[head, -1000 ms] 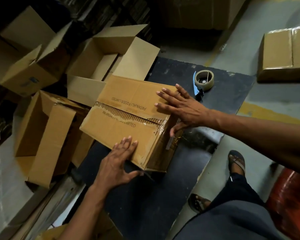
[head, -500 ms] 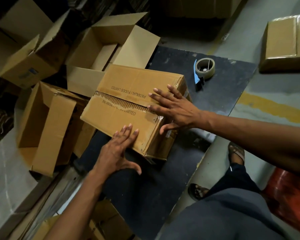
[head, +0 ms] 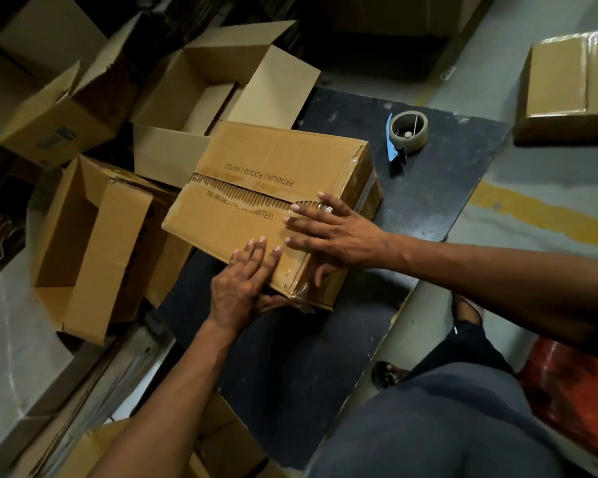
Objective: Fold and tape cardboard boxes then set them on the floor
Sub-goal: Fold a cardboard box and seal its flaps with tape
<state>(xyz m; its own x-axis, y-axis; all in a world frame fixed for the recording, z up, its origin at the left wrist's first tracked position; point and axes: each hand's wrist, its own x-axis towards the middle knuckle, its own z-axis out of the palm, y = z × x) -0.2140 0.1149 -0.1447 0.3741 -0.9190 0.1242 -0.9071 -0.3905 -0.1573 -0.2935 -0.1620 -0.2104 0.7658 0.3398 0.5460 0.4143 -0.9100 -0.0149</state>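
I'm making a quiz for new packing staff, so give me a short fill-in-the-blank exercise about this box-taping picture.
1. Both hands, the left hand and the right hand, lie flat on the top of the closed ____.
2. The tape dispenser lies on the dark mat and has a ____ handle.
3. The seam under the right hand is covered with clear ____.
4. The carton behind the closed one stands with its flaps ____.

Missing words: box; blue; tape; open

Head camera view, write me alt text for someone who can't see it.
A person's left hand and right hand press flat on the taped top of a closed cardboard box on a dark mat. A tape dispenser lies beyond it, with open empty boxes to the left.
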